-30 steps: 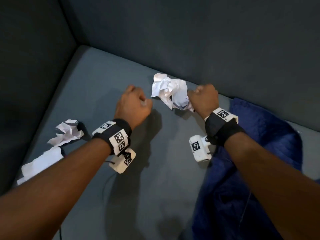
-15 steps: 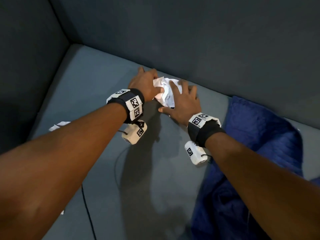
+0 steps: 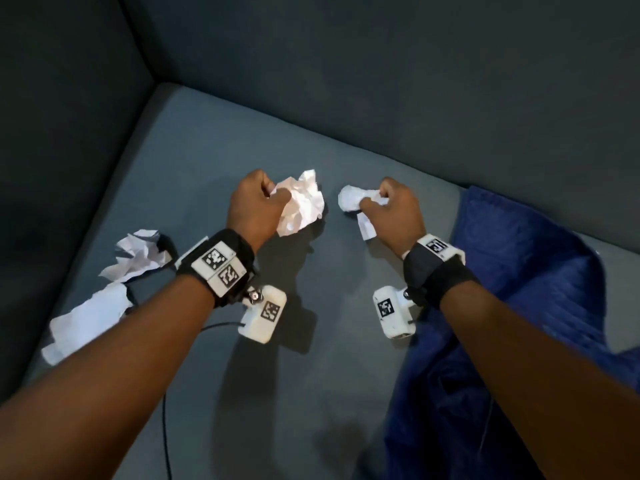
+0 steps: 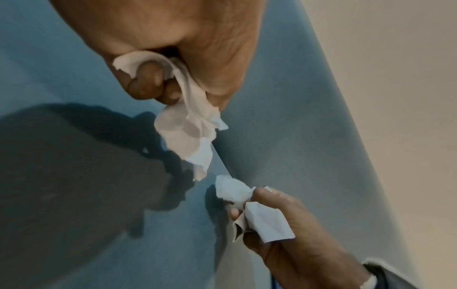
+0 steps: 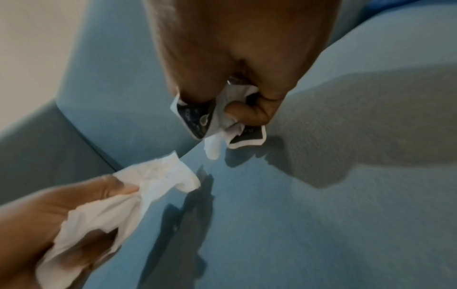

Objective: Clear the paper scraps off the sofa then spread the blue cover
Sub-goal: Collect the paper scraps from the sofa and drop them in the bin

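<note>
My left hand (image 3: 258, 202) grips a crumpled white paper scrap (image 3: 300, 204) above the grey-blue sofa seat (image 3: 214, 150). That scrap (image 4: 188, 133) hangs from my curled fingers in the left wrist view. My right hand (image 3: 394, 209) holds a smaller crumpled scrap (image 3: 353, 199), white with dark print (image 5: 217, 121). Two more white scraps lie on the seat at the left: a crumpled one (image 3: 138, 254) and a flatter one (image 3: 86, 320). The blue cover (image 3: 512, 289) lies bunched on the seat under my right forearm.
The sofa backrest (image 3: 381, 81) rises behind my hands and the armrest (image 3: 62, 133) closes the left side. A thin black cable (image 3: 166, 427) trails from my left wrist over the seat.
Half a second ago both hands were pressed together on one paper wad near the backrest. Now they have drawn apart and back, each holding its own scrap.
</note>
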